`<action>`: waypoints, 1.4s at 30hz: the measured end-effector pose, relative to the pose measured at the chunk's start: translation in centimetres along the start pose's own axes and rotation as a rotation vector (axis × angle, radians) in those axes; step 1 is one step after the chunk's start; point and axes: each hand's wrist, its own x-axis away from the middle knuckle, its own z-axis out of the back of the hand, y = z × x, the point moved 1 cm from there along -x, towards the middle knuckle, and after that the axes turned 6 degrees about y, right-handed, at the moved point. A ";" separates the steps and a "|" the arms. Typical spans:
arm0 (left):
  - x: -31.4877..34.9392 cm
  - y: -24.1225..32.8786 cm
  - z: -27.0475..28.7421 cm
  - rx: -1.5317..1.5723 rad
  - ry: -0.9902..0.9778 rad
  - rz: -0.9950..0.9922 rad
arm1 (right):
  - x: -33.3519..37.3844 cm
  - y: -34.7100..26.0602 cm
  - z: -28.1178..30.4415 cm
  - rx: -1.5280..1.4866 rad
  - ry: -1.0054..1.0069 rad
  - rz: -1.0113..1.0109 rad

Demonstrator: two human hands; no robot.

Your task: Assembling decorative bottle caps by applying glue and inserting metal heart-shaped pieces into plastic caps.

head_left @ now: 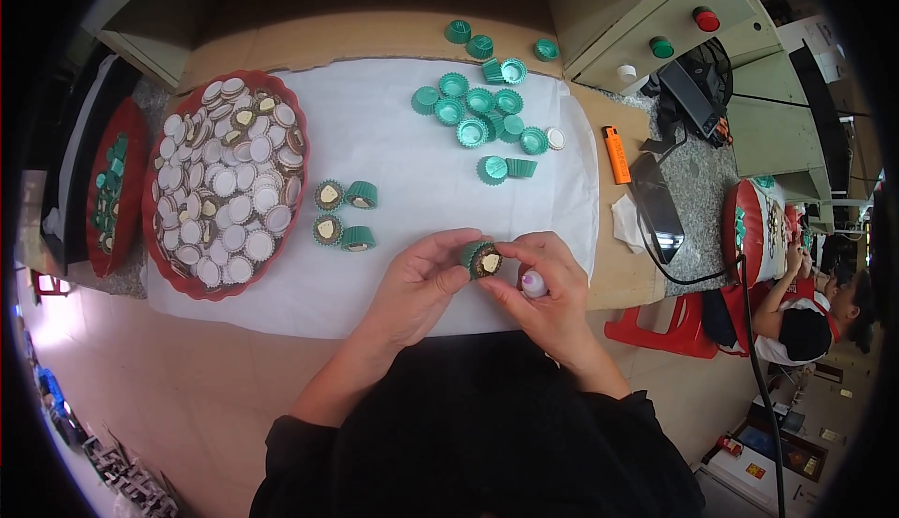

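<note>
Between my two hands, just above the white sheet (440,190), is a green fluted cup (485,261) with a brown and cream piece in its mouth. My left hand (417,284) is closed on the cup's left side. My right hand (552,298) pinches its right side and also keeps a small white bottle (533,283) with a purple-tinted tip against the fingers. Left of my hands stand several filled green cups (328,229), two facing up and two tipped on their sides. Loose green cups (479,100) lie scattered farther off, beside a white disc (555,138).
A red scalloped tray (150,201) heaped with white-backed discs (225,182) takes up the left. On the right lie an orange lighter (616,154), crumpled tissue (627,224) and a black cable (746,331). A red stool (670,324) and another person (805,321) are farther right.
</note>
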 end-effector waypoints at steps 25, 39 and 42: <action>0.1 0.2 -0.3 -0.007 0.023 0.038 | 0.2 0.4 -0.3 0.047 0.050 0.055; 0.2 0.2 -0.3 -0.031 0.024 0.034 | 0.6 0.5 -0.8 0.020 0.092 0.051; 0.2 0.2 -0.3 -0.042 0.024 0.020 | 0.6 0.5 -0.8 0.021 0.088 0.066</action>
